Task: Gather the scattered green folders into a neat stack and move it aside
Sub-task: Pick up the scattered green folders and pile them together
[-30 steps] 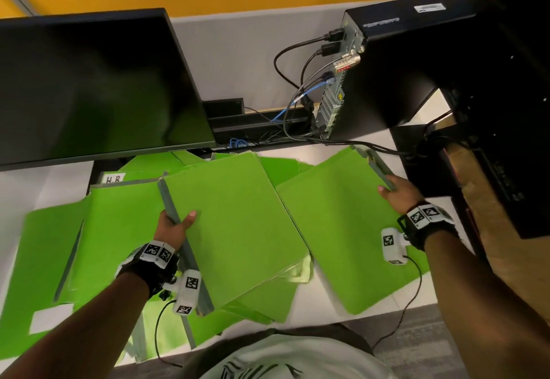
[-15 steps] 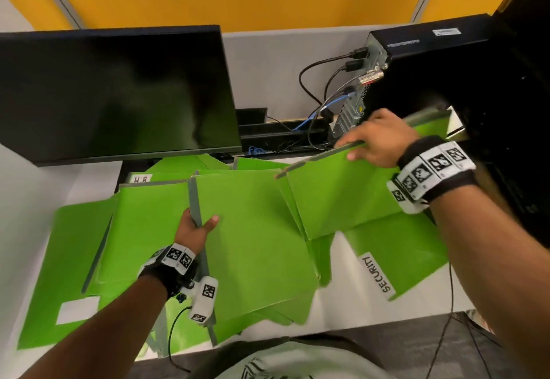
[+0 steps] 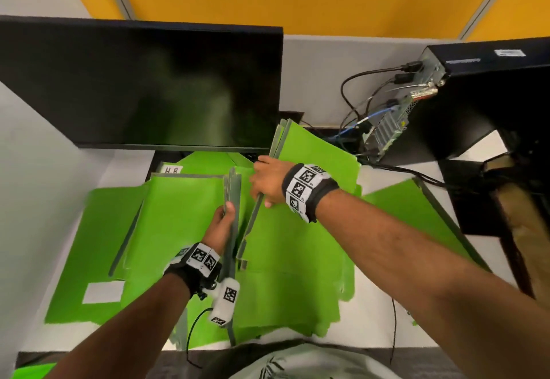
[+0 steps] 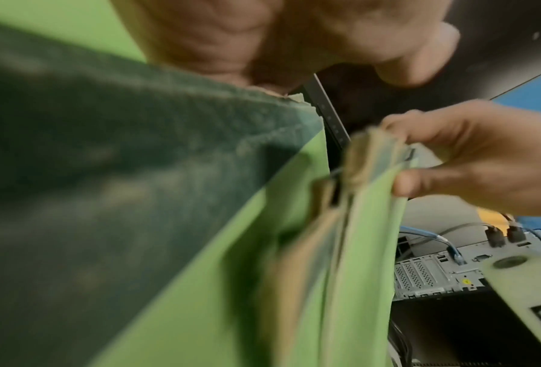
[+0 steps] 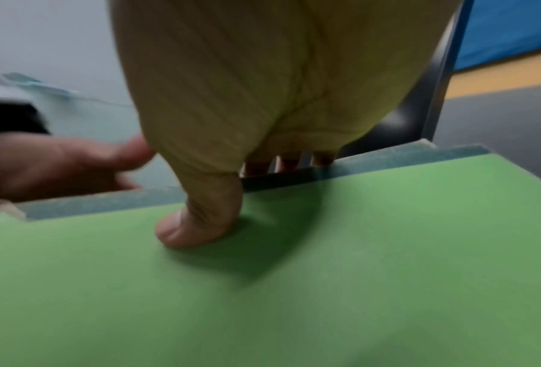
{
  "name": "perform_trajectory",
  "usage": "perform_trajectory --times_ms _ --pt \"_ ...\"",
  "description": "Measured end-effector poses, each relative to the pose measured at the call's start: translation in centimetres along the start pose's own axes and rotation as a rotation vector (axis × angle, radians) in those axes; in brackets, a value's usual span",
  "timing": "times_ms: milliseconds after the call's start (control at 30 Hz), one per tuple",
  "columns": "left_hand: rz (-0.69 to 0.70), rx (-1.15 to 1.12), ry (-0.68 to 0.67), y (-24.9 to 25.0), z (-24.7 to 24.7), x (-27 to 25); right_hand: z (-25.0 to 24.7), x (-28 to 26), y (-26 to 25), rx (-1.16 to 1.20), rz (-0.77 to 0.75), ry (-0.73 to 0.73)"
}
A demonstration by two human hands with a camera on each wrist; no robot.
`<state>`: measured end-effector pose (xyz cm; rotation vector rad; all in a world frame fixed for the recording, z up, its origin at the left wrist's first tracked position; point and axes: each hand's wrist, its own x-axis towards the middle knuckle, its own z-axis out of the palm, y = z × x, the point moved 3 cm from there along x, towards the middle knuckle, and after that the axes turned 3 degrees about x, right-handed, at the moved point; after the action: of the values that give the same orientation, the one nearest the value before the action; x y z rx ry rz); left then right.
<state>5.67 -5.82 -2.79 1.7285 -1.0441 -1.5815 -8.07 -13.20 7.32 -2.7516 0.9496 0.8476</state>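
Several green folders lie fanned over the white desk [image 3: 35,170] below the monitor. My left hand [image 3: 221,219] grips the grey spine of one green folder [image 3: 233,200], which it holds tilted up on edge at the middle. My right hand [image 3: 265,183] pinches the spine edge of another green folder [image 3: 315,152], thumb on top and fingers under, held raised next to the left one. In the right wrist view the thumb [image 5: 196,223] presses on that folder's green face [image 5: 325,273]. A further folder [image 3: 416,209] lies at the right, and a labelled one [image 3: 98,247] at the left.
A dark monitor [image 3: 143,86] stands over the back of the desk. A black computer tower [image 3: 476,101] with cables [image 3: 357,110] sits at the back right. A white label [image 3: 102,291] marks the leftmost folder. The desk's front edge runs just before my torso.
My right hand has carried its folder from the right across to the middle, beside the left hand. The left hand has tipped its folder up on its spine.
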Motion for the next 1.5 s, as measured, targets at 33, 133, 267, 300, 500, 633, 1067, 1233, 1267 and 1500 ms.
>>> perform_trajectory --times_ms 33,133,267,300,500,633,1067,1233,1267,1500 --pt "0.028 0.039 -0.025 -0.1 0.0 0.1 0.7 0.6 -0.6 0.015 -0.027 -0.012" --pt "0.107 0.138 -0.065 -0.8 -0.1 0.5 2.7 1.7 -2.1 0.008 -0.067 -0.030" --pt "0.136 0.159 -0.065 -1.5 0.3 0.7 5.3 1.4 -2.6 0.105 -0.037 0.131" --pt "0.133 0.160 -0.058 -1.5 0.2 0.7 5.8 0.8 -2.3 0.198 0.000 0.216" --pt "0.063 0.181 -0.103 -1.6 -0.3 0.6 13.7 -5.8 4.8 0.951 0.864 0.441" --pt "0.053 0.179 -0.188 -1.3 -0.3 0.3 17.7 -6.4 6.4 1.052 0.911 0.122" --pt "0.053 0.118 -0.191 -1.3 0.1 -0.2 18.0 -7.2 7.4 1.172 1.108 0.063" --pt "0.068 0.148 -0.188 -1.2 0.8 -0.8 17.0 -5.9 7.6 1.080 0.894 0.022" --pt "0.075 0.169 -0.200 -1.2 0.9 -0.9 16.5 -5.4 7.5 1.055 0.854 0.010" --pt "0.064 0.276 -0.188 -2.1 0.2 -1.6 16.9 -4.5 6.2 1.122 0.910 0.230"
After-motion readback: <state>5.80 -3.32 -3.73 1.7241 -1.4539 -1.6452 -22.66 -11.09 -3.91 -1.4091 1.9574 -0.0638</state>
